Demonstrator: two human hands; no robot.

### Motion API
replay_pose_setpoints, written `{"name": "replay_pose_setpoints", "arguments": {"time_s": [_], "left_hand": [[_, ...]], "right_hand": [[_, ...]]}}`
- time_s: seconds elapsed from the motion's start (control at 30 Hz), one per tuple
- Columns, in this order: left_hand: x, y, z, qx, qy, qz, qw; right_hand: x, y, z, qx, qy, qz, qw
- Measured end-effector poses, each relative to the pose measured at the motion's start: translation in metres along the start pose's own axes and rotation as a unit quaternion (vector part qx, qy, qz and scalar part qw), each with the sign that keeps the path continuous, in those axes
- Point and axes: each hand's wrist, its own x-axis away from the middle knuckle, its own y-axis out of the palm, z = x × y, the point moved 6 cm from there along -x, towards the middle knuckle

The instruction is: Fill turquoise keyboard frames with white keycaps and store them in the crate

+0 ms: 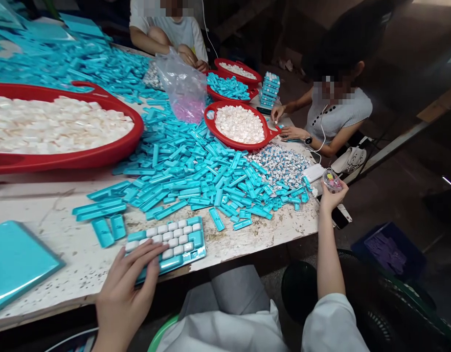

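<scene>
My left hand (pixel 132 286) lies with outstretched fingers on the left part of a small blue keyboard (pixel 169 264) with white keycaps, at the table's front edge. Its fingers and thumb cover some of the lower left keys. Out to the right, beyond the table corner, my right hand (pixel 333 198) is closed around a small clear round container (pixel 331 181) with yellow and pink inside. A heap of loose blue keycaps (pixel 196 181) spreads behind the keyboard. Small white-and-blue pieces (pixel 280 164) lie piled to its right.
Red baskets of white keycaps stand left (pixel 111 159) and centre (pixel 235 144). A clear plastic bag (pixel 181 83) sits behind. At front left is a blue panel (pixel 23 264). Two people sit across the table; one's hands (pixel 287 127) work beside stacked blocks (pixel 270 90). A phone (pixel 339 218) lies at the right corner.
</scene>
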Motion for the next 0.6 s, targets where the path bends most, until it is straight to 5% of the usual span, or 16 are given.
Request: {"name": "replay_pose_setpoints", "arguments": {"time_s": [0.37, 0.6], "left_hand": [[0.000, 0.000, 0.002, -0.012, -0.004, -0.004, 1.000], [0.002, 0.001, -0.001, -0.007, -0.002, -0.005, 1.000]], "right_hand": [[0.002, -0.001, 0.005, 0.062, 0.025, -0.108, 0.992], [-0.002, -0.008, -0.005, 0.086, 0.045, -0.065, 0.993]]}}
